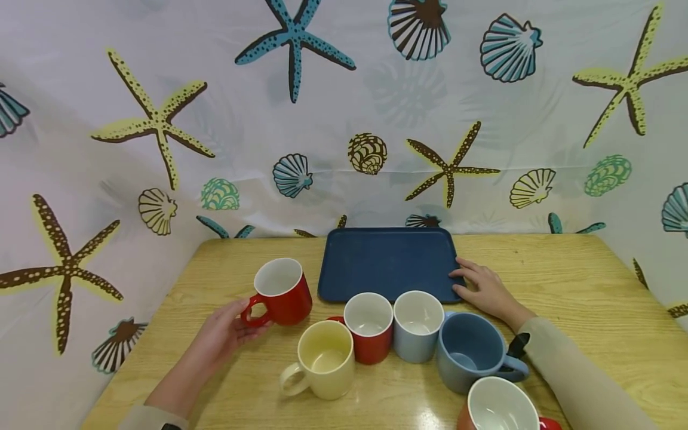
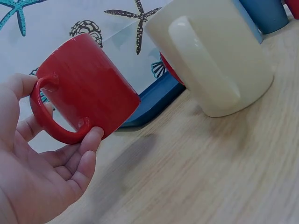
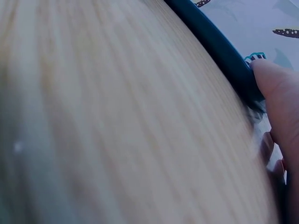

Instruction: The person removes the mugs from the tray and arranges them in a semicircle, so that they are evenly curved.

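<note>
A red mug (image 1: pixel 287 298) with a white inside hangs in my left hand (image 1: pixel 223 328). The left fingers grip its handle, and in the left wrist view a shadow falls on the table below the tilted mug. My right hand (image 1: pixel 486 292) rests at the right edge of a dark blue tray (image 1: pixel 387 266), its fingers spread and their tips at the rim. In the right wrist view, the thumb (image 3: pixel 275 88) lies against the tray's rim (image 3: pixel 219 51). The tray lies flat, with nothing on it.
A cream mug (image 1: pixel 325 364), a second red mug (image 1: pixel 371 340), a light blue mug (image 1: pixel 416 340) and a darker blue mug (image 1: pixel 467 352) stand before the tray. Another red mug (image 1: pixel 500 406) is at the front right. Patterned cloth (image 1: pixel 344 119) surrounds the wooden table (image 1: pixel 387 400).
</note>
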`<state>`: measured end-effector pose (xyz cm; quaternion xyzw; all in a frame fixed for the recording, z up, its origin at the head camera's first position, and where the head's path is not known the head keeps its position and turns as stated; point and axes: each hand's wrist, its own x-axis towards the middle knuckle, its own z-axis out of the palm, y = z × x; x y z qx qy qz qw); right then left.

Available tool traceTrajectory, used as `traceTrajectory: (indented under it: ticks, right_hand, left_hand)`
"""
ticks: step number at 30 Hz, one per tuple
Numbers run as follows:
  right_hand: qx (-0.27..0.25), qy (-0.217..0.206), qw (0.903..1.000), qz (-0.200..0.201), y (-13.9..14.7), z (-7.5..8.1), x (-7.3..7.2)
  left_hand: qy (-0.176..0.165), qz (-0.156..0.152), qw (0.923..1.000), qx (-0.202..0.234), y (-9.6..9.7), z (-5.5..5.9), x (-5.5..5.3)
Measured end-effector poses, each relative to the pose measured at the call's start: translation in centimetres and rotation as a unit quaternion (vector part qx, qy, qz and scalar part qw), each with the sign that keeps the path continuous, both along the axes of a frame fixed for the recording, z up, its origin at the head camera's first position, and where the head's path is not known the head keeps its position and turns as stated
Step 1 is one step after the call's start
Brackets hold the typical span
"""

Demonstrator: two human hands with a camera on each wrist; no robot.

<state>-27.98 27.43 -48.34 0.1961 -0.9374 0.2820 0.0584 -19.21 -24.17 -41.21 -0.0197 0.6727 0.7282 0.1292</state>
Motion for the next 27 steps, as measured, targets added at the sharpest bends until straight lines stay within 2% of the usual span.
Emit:
traceTrajectory:
  ticks: [8, 17, 27]
  right_hand:
    - [0.004, -0.002, 1.0000, 0.000, -0.1, -0.1, 0.0]
    - [0.001, 0.001, 1.0000, 0.002, -0.1, 0.1, 0.0]
    - [0.009, -0.001, 1.0000, 0.001, 0.0, -0.1, -0.1]
  left_hand:
    - [-0.020, 0.008, 0.9997, -0.010, -1.2, 0.1, 2.6]
    - [-0.018, 0.012, 0.9997, -0.007, -2.4, 0.2, 5.4]
    - [-0.065, 0.015, 0.9973, -0.029, -3.7, -0.2, 7.9]
